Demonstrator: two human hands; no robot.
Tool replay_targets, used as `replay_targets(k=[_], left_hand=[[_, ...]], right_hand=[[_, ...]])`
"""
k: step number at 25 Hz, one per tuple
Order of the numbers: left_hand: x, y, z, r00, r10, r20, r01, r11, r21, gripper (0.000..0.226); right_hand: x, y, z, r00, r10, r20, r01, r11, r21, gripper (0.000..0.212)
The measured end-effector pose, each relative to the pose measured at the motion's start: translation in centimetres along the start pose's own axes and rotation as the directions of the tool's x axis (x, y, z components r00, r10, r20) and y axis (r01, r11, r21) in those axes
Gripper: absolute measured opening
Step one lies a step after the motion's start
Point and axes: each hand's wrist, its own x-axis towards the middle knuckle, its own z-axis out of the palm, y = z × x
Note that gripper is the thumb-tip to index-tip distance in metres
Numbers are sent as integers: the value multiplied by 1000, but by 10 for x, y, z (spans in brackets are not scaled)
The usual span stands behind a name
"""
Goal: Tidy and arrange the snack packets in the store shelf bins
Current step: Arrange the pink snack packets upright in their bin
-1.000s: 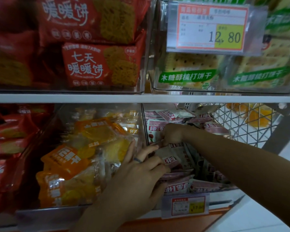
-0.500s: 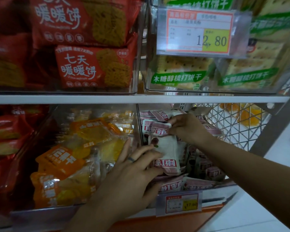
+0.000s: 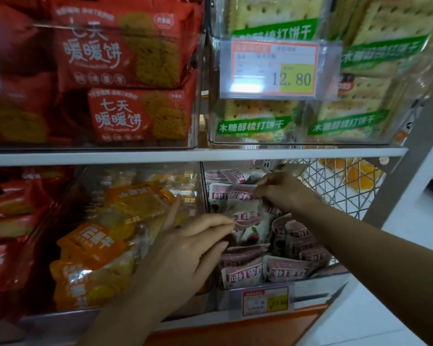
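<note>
Two packets [image 3: 243,193] at the shelf's [image 3: 235,329] right end: our right hand [image 3: 283,191] pinches one, our left hand's [image 3: 185,248] straight, close-set fingers [image 3: 218,221] touch the other.

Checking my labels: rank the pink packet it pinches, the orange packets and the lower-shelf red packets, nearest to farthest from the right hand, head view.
1. Pink packet, pinched by the right hand.
2. Orange packets, to the left.
3. Red packets, far left.

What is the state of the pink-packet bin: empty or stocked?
Stocked: pink packets crowd the clear bin from front wall to back; the right hand pinches one.
</note>
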Motion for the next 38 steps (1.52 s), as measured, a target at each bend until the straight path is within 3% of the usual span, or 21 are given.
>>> replay_targets(k=[6, 11, 14, 17, 19, 23, 27, 30, 34, 36, 38], left_hand=[[18, 7, 6, 999, -38, 21, 39, 997, -64, 9], [31, 13, -10, 976, -194, 103, 204, 974, -95, 32], [44, 13, -4, 951, -179, 251, 184, 983, 1, 39], [53, 16, 10, 875, -209, 437, 144, 973, 178, 46], [52, 13, 14, 848, -227, 479, 118, 962, 248, 47], [39, 13, 6, 831, -248, 498, 151, 962, 227, 38], [36, 15, 6, 853, -287, 437, 169, 942, 290, 29], [30, 17, 13, 880, -249, 405, 114, 937, 329, 25], [17, 11, 14, 879, -250, 405, 100, 929, 356, 29], [13, 10, 14, 872, -254, 419, 106, 932, 346, 38], [11, 12, 13, 860, -276, 428, 140, 936, 322, 48]], right_hand=[[-2, -1, -10, 984, -78, 159, 107, 978, -179, 15], [-12, 8, -10, 944, -259, 203, 304, 924, -234, 14], [-16, 13, -9, 922, -326, 211, 373, 894, -248, 5], [-20, 15, -12, 905, -361, 227, 414, 872, -262, 4], [-22, 13, -15, 888, -365, 279, 442, 846, -299, 6], [-24, 11, -29, 866, -281, 414, 447, 806, -388, 28], [-31, 12, -26, 857, -359, 370, 515, 632, -579, 16], [-40, 6, -29, 851, -396, 344, 525, 658, -541, 7], [-48, -12, -50, 825, -561, 70, 513, 692, -507, 12], [-53, -16, -46, 766, -642, -30, 543, 672, -504, 12], [-53, -10, -32, 645, -763, -39, 614, 547, -569, 11]])
